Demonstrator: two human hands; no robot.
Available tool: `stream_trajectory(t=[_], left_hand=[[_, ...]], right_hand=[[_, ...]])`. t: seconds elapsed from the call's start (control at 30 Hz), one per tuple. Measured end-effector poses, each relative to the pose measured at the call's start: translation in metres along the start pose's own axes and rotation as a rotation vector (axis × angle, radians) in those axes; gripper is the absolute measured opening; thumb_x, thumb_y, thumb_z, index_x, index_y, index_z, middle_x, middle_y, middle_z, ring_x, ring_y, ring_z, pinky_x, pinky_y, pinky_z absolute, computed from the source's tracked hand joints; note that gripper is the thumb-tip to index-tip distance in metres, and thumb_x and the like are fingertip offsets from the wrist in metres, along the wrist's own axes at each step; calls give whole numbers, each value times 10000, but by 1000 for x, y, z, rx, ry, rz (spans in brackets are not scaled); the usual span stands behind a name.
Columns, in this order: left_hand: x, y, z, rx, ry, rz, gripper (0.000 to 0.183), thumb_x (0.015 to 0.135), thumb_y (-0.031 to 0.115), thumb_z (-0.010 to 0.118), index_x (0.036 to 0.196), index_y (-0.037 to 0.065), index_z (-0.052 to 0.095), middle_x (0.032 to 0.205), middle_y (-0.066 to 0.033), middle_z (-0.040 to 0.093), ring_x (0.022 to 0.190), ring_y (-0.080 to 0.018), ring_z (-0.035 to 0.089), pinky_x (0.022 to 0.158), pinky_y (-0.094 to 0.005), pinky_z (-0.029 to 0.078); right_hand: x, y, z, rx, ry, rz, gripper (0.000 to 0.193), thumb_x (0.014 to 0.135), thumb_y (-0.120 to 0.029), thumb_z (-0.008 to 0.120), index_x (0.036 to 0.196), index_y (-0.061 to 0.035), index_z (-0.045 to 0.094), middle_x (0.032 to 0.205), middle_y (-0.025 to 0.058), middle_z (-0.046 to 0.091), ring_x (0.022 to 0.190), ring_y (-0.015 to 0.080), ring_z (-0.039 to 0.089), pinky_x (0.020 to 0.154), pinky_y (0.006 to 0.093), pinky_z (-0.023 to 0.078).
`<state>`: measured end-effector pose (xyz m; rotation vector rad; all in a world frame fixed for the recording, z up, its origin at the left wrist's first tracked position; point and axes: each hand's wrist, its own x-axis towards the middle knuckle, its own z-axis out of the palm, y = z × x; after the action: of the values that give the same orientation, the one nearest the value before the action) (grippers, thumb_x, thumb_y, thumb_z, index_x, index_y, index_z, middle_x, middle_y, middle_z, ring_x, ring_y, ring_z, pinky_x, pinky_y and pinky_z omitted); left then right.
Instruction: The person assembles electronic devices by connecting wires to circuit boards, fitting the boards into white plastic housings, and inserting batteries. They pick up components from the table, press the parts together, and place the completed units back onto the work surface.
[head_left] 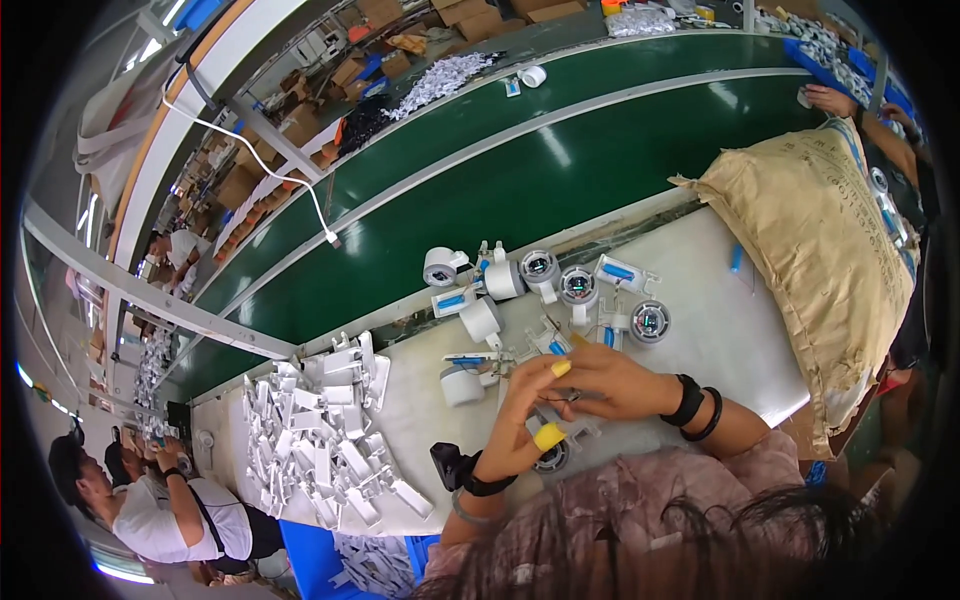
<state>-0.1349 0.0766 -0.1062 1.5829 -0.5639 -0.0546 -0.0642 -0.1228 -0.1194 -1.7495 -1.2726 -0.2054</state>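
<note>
My left hand (522, 408) and my right hand (625, 385) meet over the front of the work table, fingers bent inward and closed. Yellow covers sit on the left thumb and a fingertip. A thin dark wire (572, 401) shows between the hands; the part they grip is mostly hidden by the fingers. Just beyond them lie several round white units with grey rims, such as one round unit (650, 322) near the right hand. White holders with blue cylindrical cells, like this holder (625, 273), lie among them. Another round unit (551, 458) is partly covered below my left hand.
To the left is a heap of white plastic parts (325, 430), above a blue bin (305, 560). A brown sack (805, 255) stands at the right. Beyond the table runs a green conveyor (600, 165). Co-workers (175, 510) are at the left; another person's hand (832, 100) is far right.
</note>
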Motion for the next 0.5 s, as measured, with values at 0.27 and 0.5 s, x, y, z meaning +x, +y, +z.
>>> stream_trajectory(t=[0.27,0.5], left_hand=[[-14,-23,-11,95,560,56,313,909,-7,519,1221,15,525,1272,-136,512,928,-226,636,747,-298,511],[-7,-11,-2,512,119,-67,763,776,57,686,1448,41,323,1455,-153,377,1362,-302,328,1093,-400,309]], right_hand=[[-8,4,-4,189,-12,314,132,870,-119,676,981,-46,673,904,92,669,792,177,629,698,315,490],[-10,3,3,882,251,598,85,918,-85,627,949,-11,655,895,25,665,843,57,599,719,228,484]])
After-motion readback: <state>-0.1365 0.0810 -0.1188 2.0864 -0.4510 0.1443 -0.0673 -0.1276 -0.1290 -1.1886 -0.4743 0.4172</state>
